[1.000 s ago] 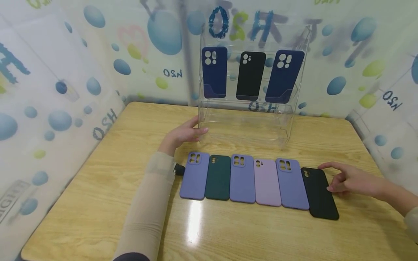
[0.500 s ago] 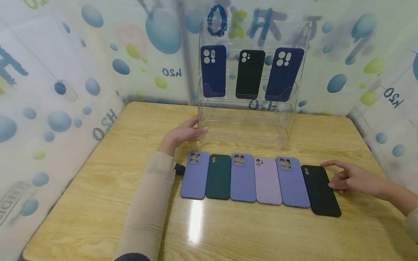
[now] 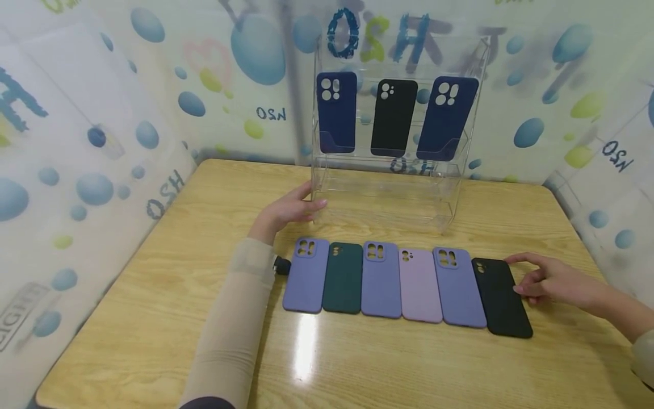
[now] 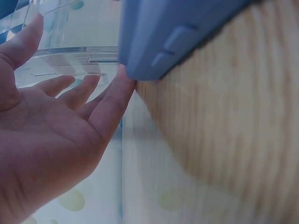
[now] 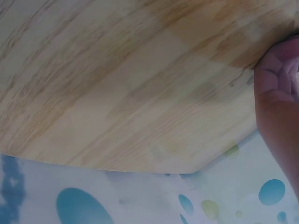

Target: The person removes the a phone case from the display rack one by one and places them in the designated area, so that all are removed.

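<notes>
The right hand [image 3: 554, 281], fingers loosely spread and holding nothing, rests at the right edge of a black phone case [image 3: 501, 297] that ends a row of six cases lying on the wooden table [image 3: 153, 318]. The left hand [image 3: 288, 211], fingers relaxed, steadies the left side of a clear acrylic rack [image 3: 393, 196]; judging by this, three cases stand on its top tier, two tiers remain unfilled

Six phone cases lie on the counter [image 3: 153, 318]: three blue-violet [image 3: 305, 276], one green [image 3: 343, 278], one lilac [image 3: 420, 286], one black [image 3: 502, 297]. Three more stand in one clear rack [image 3: 388, 187]: two navy [image 3: 336, 112], one black [image 3: 393, 117].
</notes>
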The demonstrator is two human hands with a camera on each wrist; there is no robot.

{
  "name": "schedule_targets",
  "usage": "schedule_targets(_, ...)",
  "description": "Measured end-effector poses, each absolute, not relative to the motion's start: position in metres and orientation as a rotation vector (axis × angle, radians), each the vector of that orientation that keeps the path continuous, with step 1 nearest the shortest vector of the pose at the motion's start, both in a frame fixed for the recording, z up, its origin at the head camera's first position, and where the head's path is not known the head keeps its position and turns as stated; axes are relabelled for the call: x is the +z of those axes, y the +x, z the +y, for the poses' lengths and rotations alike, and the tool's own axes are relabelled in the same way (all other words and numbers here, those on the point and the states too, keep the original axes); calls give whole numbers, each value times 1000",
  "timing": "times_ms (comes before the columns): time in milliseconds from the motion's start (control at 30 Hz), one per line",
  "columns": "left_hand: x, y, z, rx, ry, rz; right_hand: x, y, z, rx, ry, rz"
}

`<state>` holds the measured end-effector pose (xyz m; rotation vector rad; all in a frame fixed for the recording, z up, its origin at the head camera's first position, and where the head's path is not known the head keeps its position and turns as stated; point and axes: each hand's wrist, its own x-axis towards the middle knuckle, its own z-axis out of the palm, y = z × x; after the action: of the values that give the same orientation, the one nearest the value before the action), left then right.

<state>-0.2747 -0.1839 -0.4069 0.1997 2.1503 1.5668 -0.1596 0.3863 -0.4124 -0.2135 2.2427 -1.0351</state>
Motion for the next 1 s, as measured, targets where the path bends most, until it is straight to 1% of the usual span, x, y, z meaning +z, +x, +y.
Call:
schedule_targets(167,-409,-276,-185,1573,197,2148,-413,-159,385,-1027,-218,2259)
schedule_targets(300,-410,-277,-183,1578,197,2140,-406,-164,389,-968,-285,2369)
schedule_targets(400,-410,-277,-183,1575,195,2138,-383,-178,386,-831,-280,2529)
schedule_targets(567,-408,-276,-184,1570,190,2151,-326,-213,367,-633,-210,2682)
schedule_targets(767,-408,-276,-185,1566,195,2145,-275,-249,334,-738,-246,2737)
schedule_targets(1000,-408,-277,-185,1561,198,2145,-236,-276,301,-895,-312,2806)
